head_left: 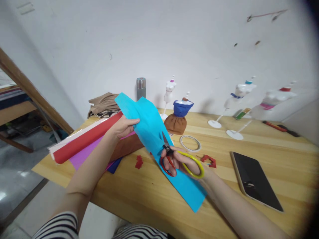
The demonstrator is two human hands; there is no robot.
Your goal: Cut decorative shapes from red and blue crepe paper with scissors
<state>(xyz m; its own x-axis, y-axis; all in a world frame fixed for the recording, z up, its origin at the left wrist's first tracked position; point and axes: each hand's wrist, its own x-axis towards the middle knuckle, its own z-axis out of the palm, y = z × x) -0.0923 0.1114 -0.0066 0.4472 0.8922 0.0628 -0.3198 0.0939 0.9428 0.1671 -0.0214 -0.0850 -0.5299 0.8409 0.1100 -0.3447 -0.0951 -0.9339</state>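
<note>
Turquoise and smooth, a long, thin sheet [147, 114] slants above a wooden table [139, 196], its upper end notched and slightly curled, its lower end finishing in a plain corner; before it we see scissors [168, 150] with dark blades, one yellow handle loop and one red, points aimed up and away from the wearer; part of the sheet is covered by the right hand [181, 161] and the scissors, so we cannot follow its near edge all the way; nor can we tell whether the blades touch the surface or stand just in front of it; the left hand's lower fingers are hidden, the striped sleeve [58, 225] is cut off by the frame's bottom edge, and the right side of our view blurs into shadow; the left hand [124, 126] pinches the sheet's left edge, thumb laid flat on its face; the right hand is curled around the scissor handles, with the sheet running behind it and on toward the lower right; between the two hands we find the sheet's broad middle, with a red roll [87, 137] lying beyond the left forearm.
</note>
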